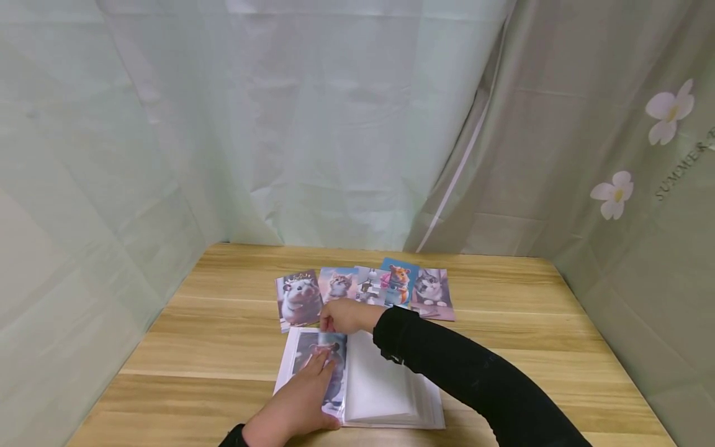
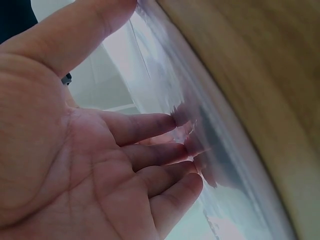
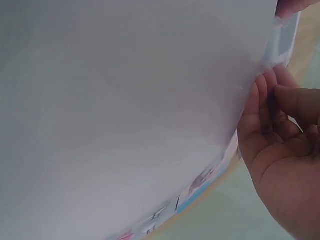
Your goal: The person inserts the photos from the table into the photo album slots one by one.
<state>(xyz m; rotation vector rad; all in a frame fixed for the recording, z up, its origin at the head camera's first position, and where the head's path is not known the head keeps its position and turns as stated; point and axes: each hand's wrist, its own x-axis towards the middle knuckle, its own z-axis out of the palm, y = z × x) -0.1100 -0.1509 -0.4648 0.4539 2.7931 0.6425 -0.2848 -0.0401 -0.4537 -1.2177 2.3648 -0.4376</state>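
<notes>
Album (image 1: 382, 385) with white pages and glossy clear plastic pockets lies spread at the near middle of a striped-grain wooden table (image 1: 223, 335). Its left page holds a grey animal picture card (image 1: 336, 397). Far of it, at least 5 flat, colourful printed cards (image 1: 368, 288) form an overlapping row before creased, pale fabric curtains (image 1: 335, 124). The left hand (image 1: 298, 397), fingers extended, touches the left page's plastic. At that page's far edge, the right hand (image 1: 346, 315) bends its fingers toward its thumb; what they pinch, if anything, cannot be told.

wooden table (image 1: 184, 338) — pale curtains (image 1: 335, 124) behind
</notes>
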